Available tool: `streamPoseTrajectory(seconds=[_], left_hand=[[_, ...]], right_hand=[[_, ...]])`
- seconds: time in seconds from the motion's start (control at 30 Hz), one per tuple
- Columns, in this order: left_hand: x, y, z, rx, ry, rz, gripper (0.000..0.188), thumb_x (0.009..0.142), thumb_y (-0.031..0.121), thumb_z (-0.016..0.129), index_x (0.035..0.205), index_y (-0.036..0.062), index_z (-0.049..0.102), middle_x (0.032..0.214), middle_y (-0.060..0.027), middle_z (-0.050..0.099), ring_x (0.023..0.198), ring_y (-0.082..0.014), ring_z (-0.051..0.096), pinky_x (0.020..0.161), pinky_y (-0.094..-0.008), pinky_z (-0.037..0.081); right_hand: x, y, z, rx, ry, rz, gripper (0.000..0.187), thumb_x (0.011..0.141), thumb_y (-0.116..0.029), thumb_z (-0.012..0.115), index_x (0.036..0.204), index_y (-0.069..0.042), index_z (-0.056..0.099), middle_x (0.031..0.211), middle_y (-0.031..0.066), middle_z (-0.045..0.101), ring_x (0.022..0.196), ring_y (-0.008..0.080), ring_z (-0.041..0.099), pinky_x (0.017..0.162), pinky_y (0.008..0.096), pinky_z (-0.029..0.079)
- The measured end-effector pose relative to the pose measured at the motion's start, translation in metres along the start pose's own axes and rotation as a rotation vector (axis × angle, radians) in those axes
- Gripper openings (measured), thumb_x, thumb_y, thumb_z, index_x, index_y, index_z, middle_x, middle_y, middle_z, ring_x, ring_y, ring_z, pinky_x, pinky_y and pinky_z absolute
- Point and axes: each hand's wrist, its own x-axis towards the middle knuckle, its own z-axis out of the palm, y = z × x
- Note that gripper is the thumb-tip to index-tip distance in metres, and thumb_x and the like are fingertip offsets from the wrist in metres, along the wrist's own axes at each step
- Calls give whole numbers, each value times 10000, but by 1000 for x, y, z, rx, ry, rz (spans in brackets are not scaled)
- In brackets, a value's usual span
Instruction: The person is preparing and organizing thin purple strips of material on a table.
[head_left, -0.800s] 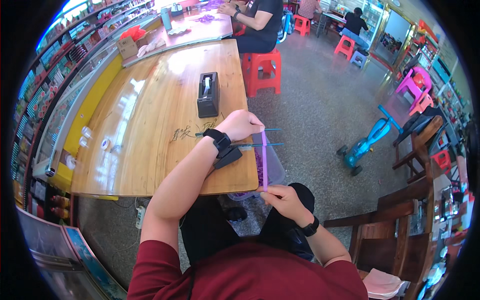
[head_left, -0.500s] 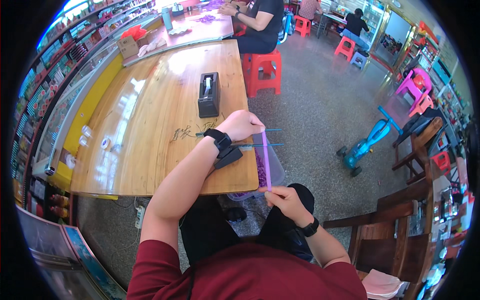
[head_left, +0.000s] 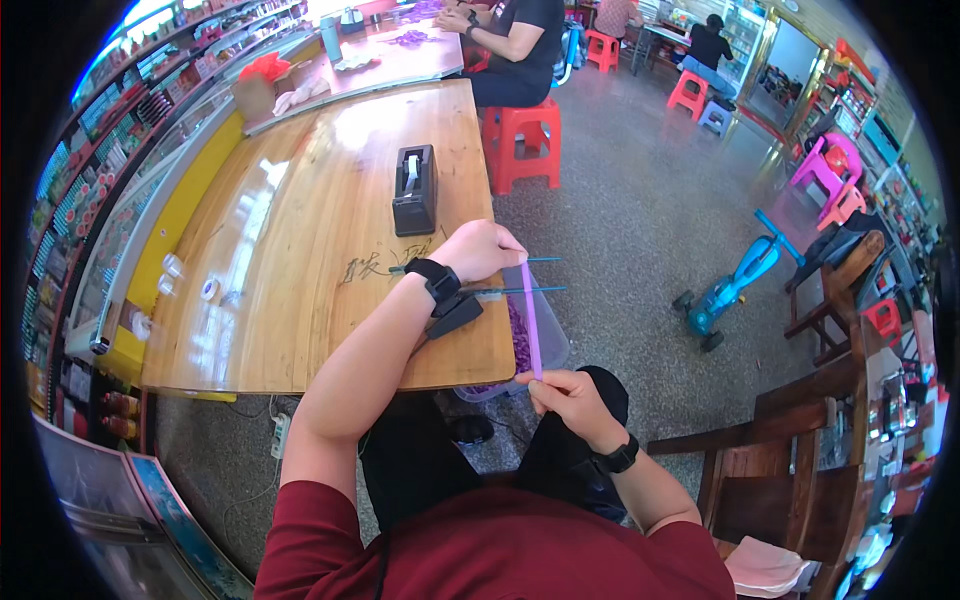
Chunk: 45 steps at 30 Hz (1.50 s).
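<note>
A purple ribbon strip [head_left: 531, 322] is stretched between my two hands just beyond the table's right edge. My left hand [head_left: 482, 250] is closed on its upper end, close to a thin blue rod [head_left: 545, 260] sticking out past the table. The strip crosses a second blue rod [head_left: 548, 289], which comes from a black device [head_left: 456, 318] on the table corner. At the lower end, my right hand [head_left: 568, 396] pinches the strip between thumb and fingers. Below is a clear plastic box [head_left: 553, 345] holding purple pieces, partly hidden by the table.
On the wooden table [head_left: 310, 290] stand a black tape dispenser [head_left: 414, 190] and a small tape roll [head_left: 210, 289]. A person [head_left: 520, 45] sits on a red stool [head_left: 524, 145] beyond. A blue scooter [head_left: 735, 280] and wooden chair [head_left: 790, 450] are to my right.
</note>
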Motion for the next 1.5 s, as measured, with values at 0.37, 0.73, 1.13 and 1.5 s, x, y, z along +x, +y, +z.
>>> streamPoseTrajectory(seconds=[0.37, 0.73, 1.13, 1.5], left_hand=[[0, 2, 0, 16, 3, -12, 231, 854, 221, 692, 984, 33, 730, 912, -126, 719, 850, -202, 683, 803, -315, 515], [-1, 8, -5, 86, -62, -10, 225, 842, 257, 655, 950, 75, 732, 891, -159, 694, 845, -306, 662, 784, -373, 514], [0, -1, -5, 101, -28, 64, 211, 840, 236, 642, 940, 68, 723, 899, -160, 687, 857, -319, 652, 784, -396, 509], [1, -2, -7, 122, -43, 73, 232, 834, 250, 645, 949, 64, 722, 928, -156, 686, 877, -320, 650, 796, -398, 506]], right_hand=[[22, -45, -8, -213, -43, -171, 227, 925, -118, 625, 1134, -62, 693, 736, 4, 622, 680, 69, 571, 629, 240, 465], [134, -110, -60, -623, 74, -488, 217, 872, -80, 675, 1084, -77, 721, 913, 4, 605, 833, 103, 558, 720, 253, 443], [195, -63, -84, -270, 37, -5, 255, 884, -200, 671, 1085, -49, 713, 865, -17, 675, 748, 58, 536, 673, 216, 428], [161, -100, -62, -128, -2, -106, 277, 901, -173, 660, 1130, -21, 687, 947, 9, 669, 823, 80, 581, 782, 249, 469]])
